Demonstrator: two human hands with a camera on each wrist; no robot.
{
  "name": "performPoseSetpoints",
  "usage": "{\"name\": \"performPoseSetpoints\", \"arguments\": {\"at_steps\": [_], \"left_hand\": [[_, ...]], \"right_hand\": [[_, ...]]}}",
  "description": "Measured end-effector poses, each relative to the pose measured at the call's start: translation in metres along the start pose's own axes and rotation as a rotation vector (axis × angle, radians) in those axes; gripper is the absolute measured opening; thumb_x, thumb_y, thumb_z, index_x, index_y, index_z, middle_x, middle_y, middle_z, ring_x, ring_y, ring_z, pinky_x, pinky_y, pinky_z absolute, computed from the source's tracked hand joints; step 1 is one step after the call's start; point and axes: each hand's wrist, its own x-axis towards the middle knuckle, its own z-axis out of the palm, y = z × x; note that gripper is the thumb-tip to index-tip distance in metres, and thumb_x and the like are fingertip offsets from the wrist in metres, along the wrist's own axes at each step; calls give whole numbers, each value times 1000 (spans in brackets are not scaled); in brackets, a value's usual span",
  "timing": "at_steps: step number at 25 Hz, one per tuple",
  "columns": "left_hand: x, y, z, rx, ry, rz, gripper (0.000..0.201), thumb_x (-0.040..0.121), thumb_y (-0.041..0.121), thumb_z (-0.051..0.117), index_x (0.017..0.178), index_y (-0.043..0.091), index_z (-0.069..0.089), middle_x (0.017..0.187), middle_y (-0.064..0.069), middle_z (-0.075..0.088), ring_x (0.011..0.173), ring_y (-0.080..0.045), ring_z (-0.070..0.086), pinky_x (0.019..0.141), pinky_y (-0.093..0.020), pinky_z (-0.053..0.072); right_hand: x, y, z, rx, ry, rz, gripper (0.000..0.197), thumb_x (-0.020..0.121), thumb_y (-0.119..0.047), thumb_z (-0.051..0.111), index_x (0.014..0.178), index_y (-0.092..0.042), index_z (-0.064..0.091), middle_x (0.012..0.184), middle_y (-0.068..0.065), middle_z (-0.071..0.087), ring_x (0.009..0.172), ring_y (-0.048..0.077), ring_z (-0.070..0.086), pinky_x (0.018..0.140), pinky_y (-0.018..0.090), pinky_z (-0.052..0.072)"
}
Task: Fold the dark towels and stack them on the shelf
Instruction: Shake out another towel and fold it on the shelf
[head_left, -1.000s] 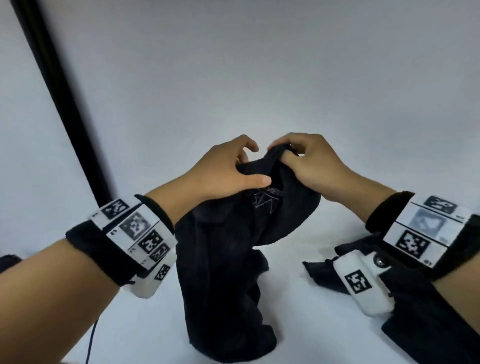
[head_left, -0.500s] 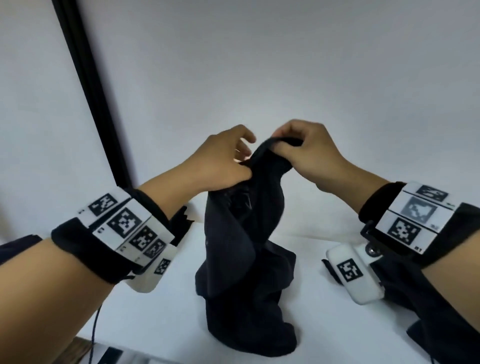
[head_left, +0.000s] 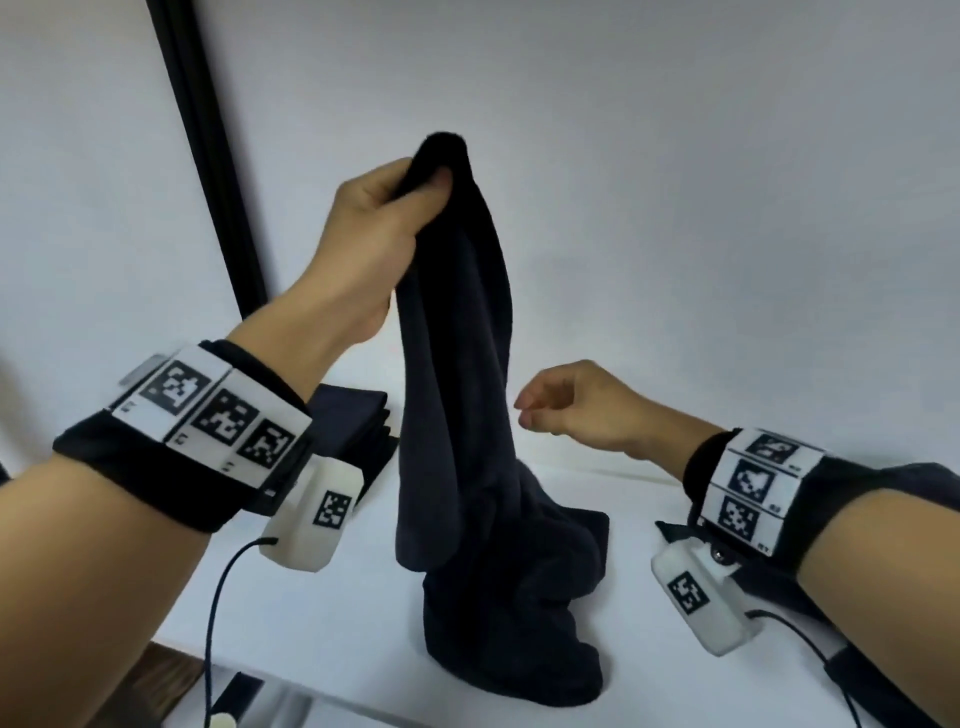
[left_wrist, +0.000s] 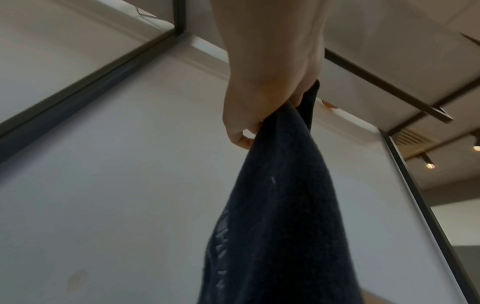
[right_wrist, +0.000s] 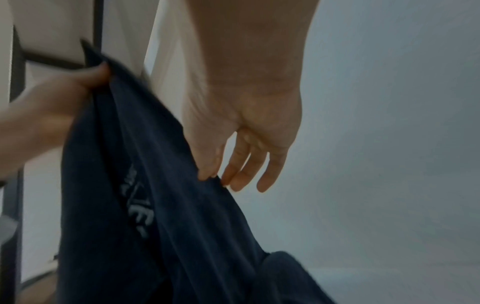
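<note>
My left hand (head_left: 415, 189) grips one end of a dark towel (head_left: 457, 364) and holds it high. The towel hangs down in a long twist, and its lower part lies bunched on the white shelf (head_left: 363, 649). In the left wrist view the fingers (left_wrist: 244, 135) curl round the cloth (left_wrist: 280, 205). My right hand (head_left: 524, 410) is lower, at the towel's right edge. In the right wrist view its thumb and forefinger (right_wrist: 207, 174) lightly pinch that edge (right_wrist: 155, 185), while the other fingers hang straight.
Folded dark towels (head_left: 358, 421) are stacked at the back left of the shelf, behind my left wrist. More dark cloth (head_left: 883, 649) lies under my right forearm. A black frame post (head_left: 208, 156) rises at the left. A white wall stands behind.
My left hand has lifted the towel's end well above the shelf, stretching the cloth out. My right hand has let go of the top and dropped down along the right edge.
</note>
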Motion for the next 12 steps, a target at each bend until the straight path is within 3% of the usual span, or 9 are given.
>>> {"name": "performPoseSetpoints", "arguments": {"at_steps": [2, 4, 7, 9, 12], "left_hand": [[2, 2, -6, 99, -39, 15, 19, 96, 7, 58, 85, 17, 70, 78, 3, 70, 77, -14, 67, 78, -33, 58], [-1, -4, -5, 194, -104, 19, 20, 97, 4, 54, 88, 15, 68, 79, 3, 67, 75, -11, 64, 73, -28, 54], [-7, -9, -1, 263, -129, 42, 12, 94, 16, 63, 83, 10, 65, 73, 1, 61, 69, -12, 58, 68, -28, 50], [-8, -12, -1, 488, -132, 99, 14, 86, 24, 74, 85, 12, 69, 74, 5, 66, 68, -9, 62, 67, -24, 52], [-12, -17, -3, 765, -206, 79, 13, 82, 27, 77, 89, 17, 75, 78, 2, 72, 71, -10, 65, 68, -26, 52]], "right_hand": [[4, -9, 7, 116, 14, -33, 31, 82, -32, 77, 111, -30, 66, 107, -6, 70, 97, 9, 68, 87, 32, 54], [14, -31, 13, 236, 42, -84, 35, 83, -35, 75, 115, -24, 65, 110, 2, 72, 102, 12, 68, 91, 34, 53], [25, -59, 11, 209, 168, -172, 29, 83, -28, 71, 98, -4, 68, 99, 23, 71, 89, 31, 70, 90, 47, 55], [27, -72, -1, 212, 334, -226, 5, 86, -18, 67, 83, -14, 70, 89, 16, 74, 80, 27, 71, 85, 50, 57], [27, -85, -18, 187, 408, -310, 4, 85, -17, 69, 82, -17, 69, 87, 9, 73, 75, 17, 66, 78, 40, 57]]}}
